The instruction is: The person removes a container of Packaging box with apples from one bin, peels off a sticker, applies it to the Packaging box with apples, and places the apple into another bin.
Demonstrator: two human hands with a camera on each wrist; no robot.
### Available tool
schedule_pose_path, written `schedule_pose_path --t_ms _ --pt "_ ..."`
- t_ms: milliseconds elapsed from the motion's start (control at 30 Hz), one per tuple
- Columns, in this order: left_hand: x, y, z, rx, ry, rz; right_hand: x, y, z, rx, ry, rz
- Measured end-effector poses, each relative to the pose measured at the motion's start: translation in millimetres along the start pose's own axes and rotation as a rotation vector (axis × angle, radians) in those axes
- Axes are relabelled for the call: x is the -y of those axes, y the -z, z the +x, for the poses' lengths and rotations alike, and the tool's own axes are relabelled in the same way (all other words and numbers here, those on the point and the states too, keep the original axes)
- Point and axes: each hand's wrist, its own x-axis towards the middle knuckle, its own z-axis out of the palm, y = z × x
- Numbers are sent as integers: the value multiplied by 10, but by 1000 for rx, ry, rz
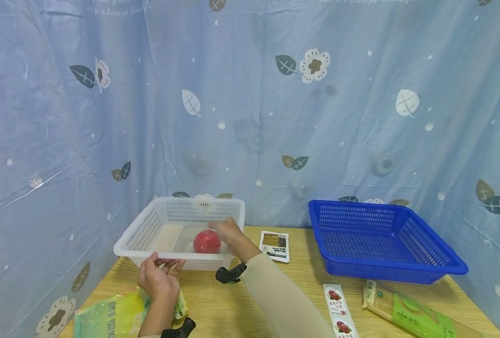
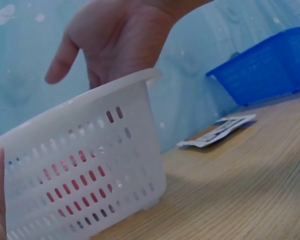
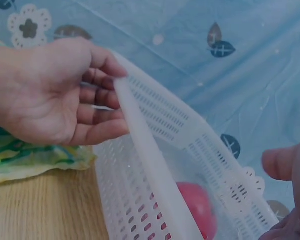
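A white plastic basket [image 1: 182,216] stands at the back left of the table. My left hand [image 1: 158,279] pinches its front rim, the thumb on the edge and the fingers beneath. Inside, toward the right, lies a red round fruit [image 1: 207,241], its exact kind unclear. My right hand [image 1: 229,234] reaches over the basket's right side, blurred in the head view, close beside the fruit. In the left wrist view the right hand [image 2: 122,45] has its thumb stretched out and its fingertips hidden behind the rim. The fruit shows red through the basket's slots.
A blue basket [image 1: 387,267] stands at the right. A flat white-edged packet [image 1: 275,246] lies between the baskets. Nearer are a strip of fruit stickers [image 1: 340,310], a green-labelled pack [image 1: 414,314] and a yellow-green bag [image 1: 110,314] by my left forearm. A blue curtain [image 1: 250,112] hangs behind.
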Motion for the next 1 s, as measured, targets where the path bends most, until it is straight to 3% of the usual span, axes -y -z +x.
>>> schedule_pose_path --t_ms 300,533,633,1000 --pt "-12 19 9 -13 -5 19 -25 -97 25 4 -63 -162" --pt "22 -2 -17 15 -14 14 -21 -163 66 -111 -46 -525" --pt "42 -23 -28 26 -14 10 -40 -178 84 -144 -46 -589" --pt "61 -25 -47 37 -15 17 -153 -187 154 -158 -98 -436"
